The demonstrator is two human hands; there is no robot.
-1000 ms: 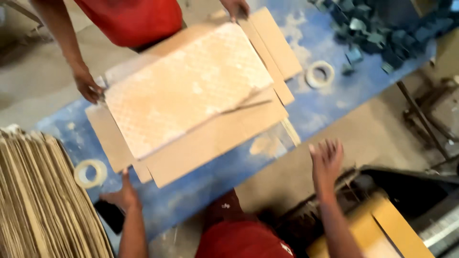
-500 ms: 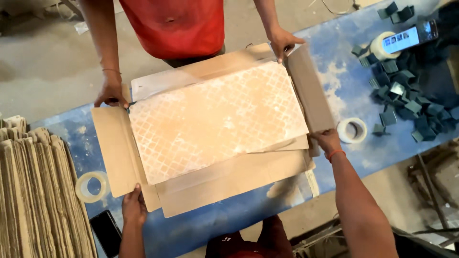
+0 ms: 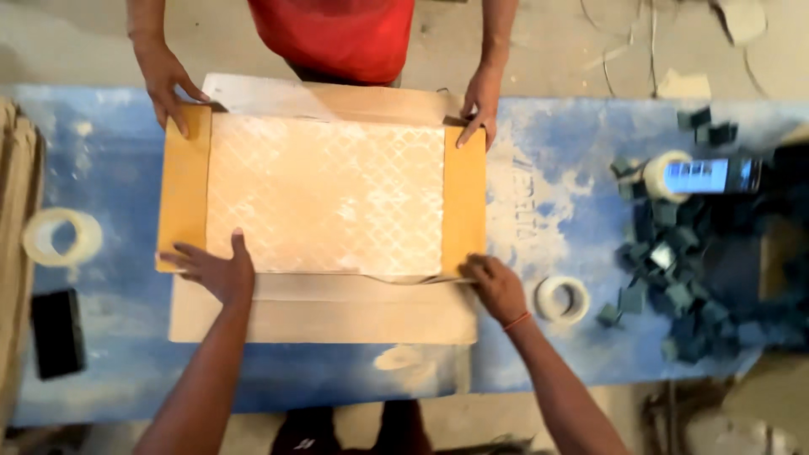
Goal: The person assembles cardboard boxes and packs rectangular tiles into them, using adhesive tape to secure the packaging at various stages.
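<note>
In the head view, a pale tile [image 3: 324, 194] with a white lattice pattern lies flat in the middle of an opened cardboard box [image 3: 324, 307], which rests on a worn blue table [image 3: 109, 362]. Brown side flaps of the box are folded up over the tile's left and right edges, and a long flap lies flat on the table on the near side of the tile.

The left hand [image 3: 215, 270] rests at the tile's near left corner, palm down, fingers spread apart and pressing on the lower end of the left flap and the tile's edge; it clamps nothing. The right hand [image 3: 497, 286] sits at the tile's near right corner, fingers curled together on the lower end of the right flap; whether they pinch the cardboard cannot be told.

Across the tile, a co-worker in a red shirt [image 3: 333, 38] presses one hand [image 3: 168, 84] on the far left corner and another hand [image 3: 480, 105] on the far right corner.

Just right of the right hand lies a roll of clear tape [image 3: 563, 299]. Further right of the tile is a heap of small dark blocks [image 3: 683, 286]. Left of the tile lie a second tape roll [image 3: 61, 238] and a black phone [image 3: 57, 333], with a stack of flat cardboard [image 3: 17, 211] at the table's left edge.
</note>
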